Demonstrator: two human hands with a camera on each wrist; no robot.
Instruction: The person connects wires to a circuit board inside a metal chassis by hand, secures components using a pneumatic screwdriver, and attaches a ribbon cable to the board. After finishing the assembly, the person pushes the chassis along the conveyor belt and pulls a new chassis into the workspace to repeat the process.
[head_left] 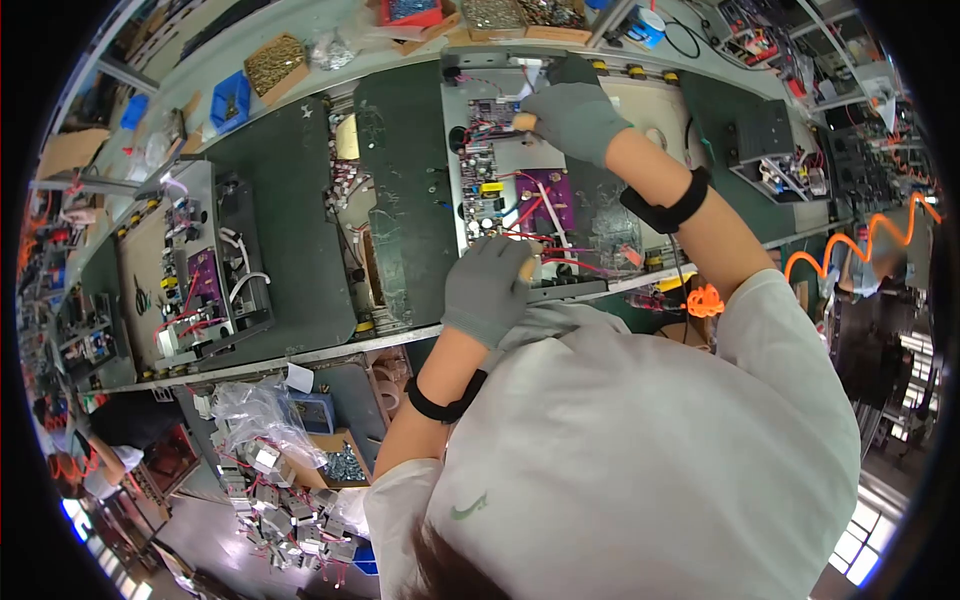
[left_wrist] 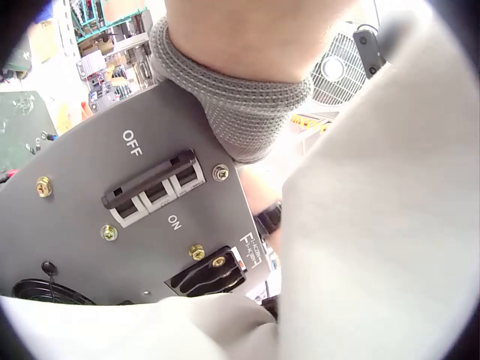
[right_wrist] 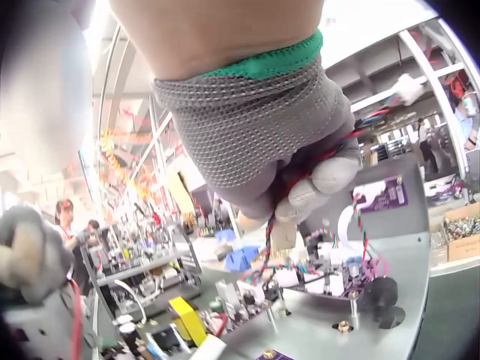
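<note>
In the head view, an open metal chassis (head_left: 515, 155) with circuit boards and a purple board (head_left: 553, 200) lies before me. My gloved right hand (head_left: 580, 115) is over its far end. In the right wrist view its curled fingers (right_wrist: 334, 175) grip a twisted bundle of red, black and green wires (right_wrist: 270, 236), with a white connector (right_wrist: 407, 88) at the loose end. My gloved left hand (head_left: 488, 290) is at the near end, by red wires (head_left: 560, 262); I cannot tell whether it holds one. The left wrist view shows the chassis's switch panel (left_wrist: 75, 165), hiding the left fingers.
Another chassis (head_left: 205, 265) stands on the left of the bench, and a further one (head_left: 770, 150) to the right. Along the back are a blue bin (head_left: 230, 102) and a box of screws (head_left: 277, 68). An orange coiled hose (head_left: 850, 240) hangs at right.
</note>
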